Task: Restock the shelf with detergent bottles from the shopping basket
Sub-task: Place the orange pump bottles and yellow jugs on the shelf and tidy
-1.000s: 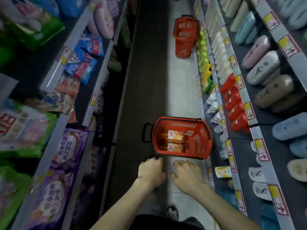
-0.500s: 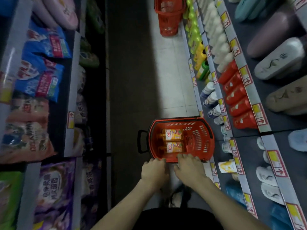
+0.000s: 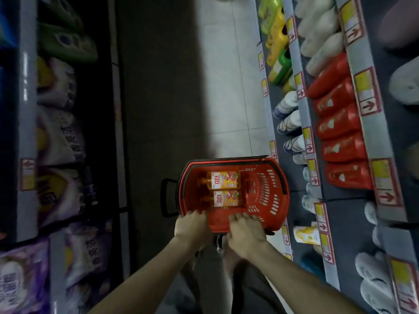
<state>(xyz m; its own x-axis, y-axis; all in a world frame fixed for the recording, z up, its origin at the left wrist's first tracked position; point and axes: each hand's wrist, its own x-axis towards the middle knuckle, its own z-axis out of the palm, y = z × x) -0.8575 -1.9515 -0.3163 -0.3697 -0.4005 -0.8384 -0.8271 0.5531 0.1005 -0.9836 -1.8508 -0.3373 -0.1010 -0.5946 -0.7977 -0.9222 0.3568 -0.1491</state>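
A red shopping basket [image 3: 280,177] stands on the aisle floor, close to the right-hand shelf. Two orange detergent bottles lie side by side in its left half, one farther from me [image 3: 223,180] and one nearer [image 3: 225,198], both with yellow and white labels. My left hand [image 3: 191,230] grips the basket's near rim at its left corner, fingers curled over the edge. My right hand [image 3: 246,235] holds the same rim a little to the right. Neither hand touches a bottle.
A black pull handle [image 3: 166,198] sticks out of the basket's left side. The right shelf holds red bottles [image 3: 340,123], yellow and green bottles [image 3: 276,39], small white bottles [image 3: 289,118] and slippers [image 3: 374,284]. Bagged goods [image 3: 56,137] fill the left shelves. My legs are below the basket.
I have moved up to the basket and the view has tilted down. Both hands went from hovering short of the basket to resting on, then curling over, its near rim.
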